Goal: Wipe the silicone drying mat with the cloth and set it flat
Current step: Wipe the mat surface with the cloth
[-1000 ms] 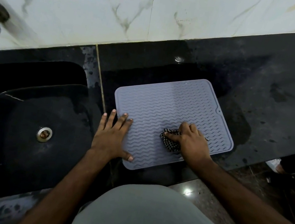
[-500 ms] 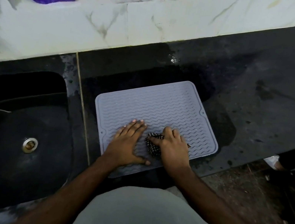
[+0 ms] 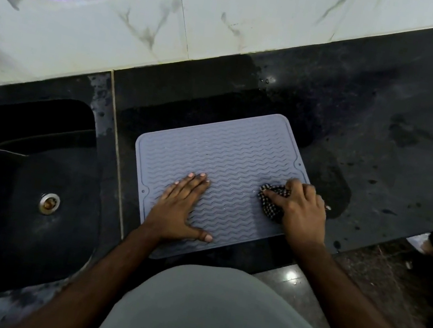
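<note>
**Wiping the near right corner while we pin the mat**

While our two hands work on it, the black counter (image 3: 387, 129) carries everything: the dark sink (image 3: 35, 176) lies to our left, and the silicone drying mat (image 3: 228, 154) lies flat between the sink's edge and a damp patch of stone, its near edge close to the counter's front. Grey and ribbed in wavy lines, the mat shows no lifted corner that we can see.

Our left hand (image 3: 179, 206) rests on the mat's near left part, fingers straight and together, thumb spread along the near edge, pressing and holding nothing. Our right hand (image 3: 300, 206) curls round the bunched checked cloth (image 3: 273, 202), gripping it against the mat near its right edge.

To do this step well, we judge that the flat hand should bear down firmly so the soft mat does not creep or buckle under the stroke. The cloth should travel along the ribs, not only across them, since water probably sits in the grooves. We should also cover the far half and raised rim.
</note>
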